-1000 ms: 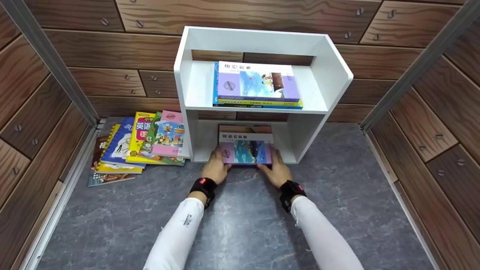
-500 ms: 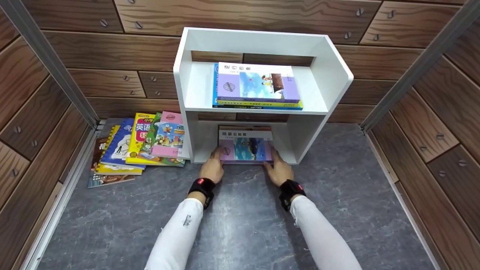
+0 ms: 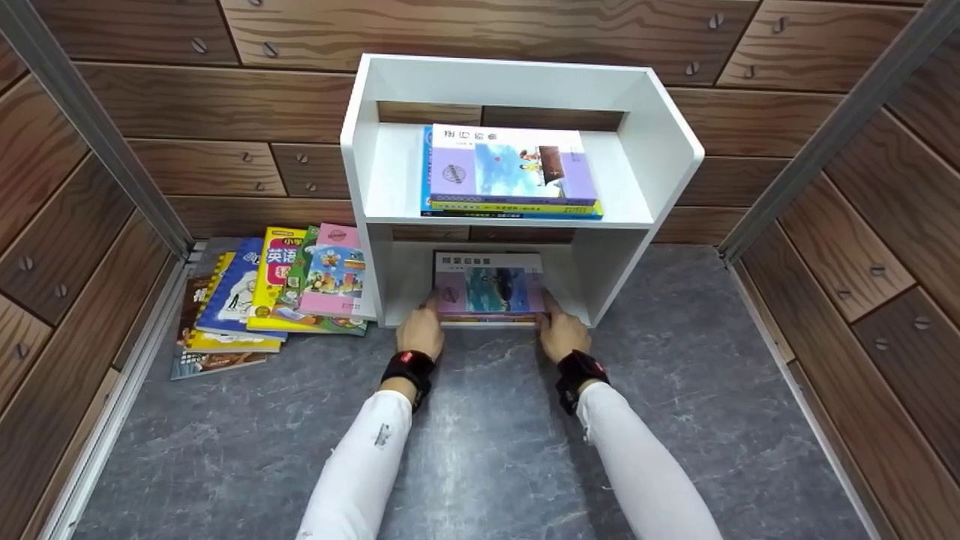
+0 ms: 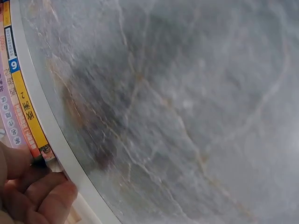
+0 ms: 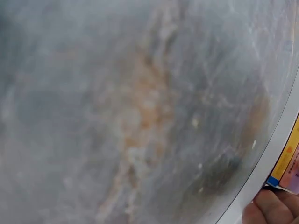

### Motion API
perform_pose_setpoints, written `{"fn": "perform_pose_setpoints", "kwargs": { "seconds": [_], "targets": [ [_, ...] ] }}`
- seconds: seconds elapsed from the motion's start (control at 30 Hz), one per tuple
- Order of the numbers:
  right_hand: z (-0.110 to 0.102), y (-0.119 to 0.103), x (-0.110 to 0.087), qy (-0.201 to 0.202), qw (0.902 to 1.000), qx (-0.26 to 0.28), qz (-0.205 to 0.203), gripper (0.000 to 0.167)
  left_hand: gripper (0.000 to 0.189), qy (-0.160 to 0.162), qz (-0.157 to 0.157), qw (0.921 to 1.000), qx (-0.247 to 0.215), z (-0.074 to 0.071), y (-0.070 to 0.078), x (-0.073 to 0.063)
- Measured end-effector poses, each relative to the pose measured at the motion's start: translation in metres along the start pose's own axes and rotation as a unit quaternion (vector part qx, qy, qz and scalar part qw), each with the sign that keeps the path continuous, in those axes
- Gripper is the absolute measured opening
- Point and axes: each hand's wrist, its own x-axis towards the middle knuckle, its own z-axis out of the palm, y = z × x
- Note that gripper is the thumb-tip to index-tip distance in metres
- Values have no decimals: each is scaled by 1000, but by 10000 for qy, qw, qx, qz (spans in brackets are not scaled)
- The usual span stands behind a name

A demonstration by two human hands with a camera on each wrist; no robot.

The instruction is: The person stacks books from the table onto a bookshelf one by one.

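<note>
On the lower level of a white bookshelf (image 3: 397, 180) lies a stack of books, topped by a purple-and-white book (image 3: 491, 283) with a sea picture. My left hand (image 3: 420, 330) holds the stack's left front corner; in the left wrist view its fingers (image 4: 58, 198) curl beside the spines, among them a yellow spine (image 4: 29, 109). At the opposite corner my right hand (image 3: 564, 335) grips the stack, with bent fingers (image 5: 273, 208) under the end of a yellow-and-blue spine (image 5: 286, 158). The far fingers of both hands are hidden along the stack's sides.
Another pile, topped by a purple book (image 3: 517, 166), lies on the upper shelf. Left of the bookshelf several books fan out on the grey floor (image 3: 480, 450), with a pink book (image 3: 335, 270) on top. Wood-patterned walls (image 3: 240, 176) enclose the space.
The top purple book has slid back over the brown book behind it, and yellow-orange spines now show below its front edge. Both thumbs have moved from the front edge out to the corners.
</note>
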Motion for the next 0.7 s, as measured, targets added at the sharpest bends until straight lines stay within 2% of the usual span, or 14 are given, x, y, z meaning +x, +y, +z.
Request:
{"fn": "perform_pose_setpoints", "kwargs": {
  "seconds": [0.13,0.4,0.53,0.7],
  "targets": [
    [2,2,1,236,9997,-42,-97,49,18,34,66,9998,163,2,-2,4],
    [6,3,-1,457,9982,-245,-313,47,24,304,478,9981,240,3,-5,2],
    [8,6,-3,425,9980,-238,-409,48,15,378,387,9983,208,2,-4,0],
    [9,8,-5,519,9975,-222,-437,45,10,306,237,9989,247,2,-3,1]
  ]
}}
